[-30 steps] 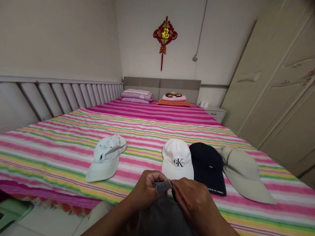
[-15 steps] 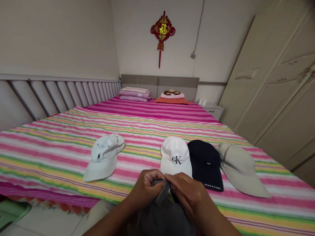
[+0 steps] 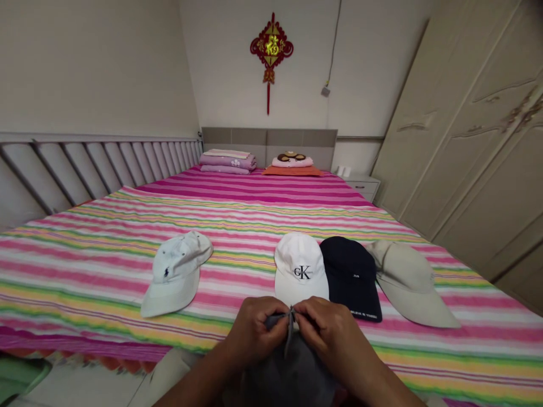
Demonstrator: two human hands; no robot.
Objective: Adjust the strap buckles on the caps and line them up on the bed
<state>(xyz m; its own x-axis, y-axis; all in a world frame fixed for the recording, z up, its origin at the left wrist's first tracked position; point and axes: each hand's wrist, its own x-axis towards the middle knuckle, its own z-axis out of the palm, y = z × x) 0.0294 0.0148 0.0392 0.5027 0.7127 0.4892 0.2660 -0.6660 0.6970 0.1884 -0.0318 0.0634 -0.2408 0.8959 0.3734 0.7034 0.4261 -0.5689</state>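
Note:
A dark grey cap (image 3: 288,373) is held low in front of me, at the near edge of the bed. My left hand (image 3: 261,328) pinches one end of its back strap, while my right hand (image 3: 322,328) grips the strap's other side. The fingertips of both hands meet at the strap's fastening, whose details they partly cover. Just beyond them lies a white cap with CK lettering (image 3: 301,263). A navy cap (image 3: 350,271) touches its right side, followed by a beige cap (image 3: 407,277). Off to the left, a pale cap with a small dark emblem (image 3: 176,274) lies by itself.
The caps lie on a bed with a striped sheet (image 3: 106,249). Folded purple bedding (image 3: 229,162) and a pink stack (image 3: 292,162) are by the headboard (image 3: 301,147). A rail (image 3: 97,169) runs along the left; a wardrobe (image 3: 458,158) stands at right.
My hands have brought the strap ends closer together, and the strap now stands more upright between the fingertips. The view has shifted slightly. The caps on the bed stay in place.

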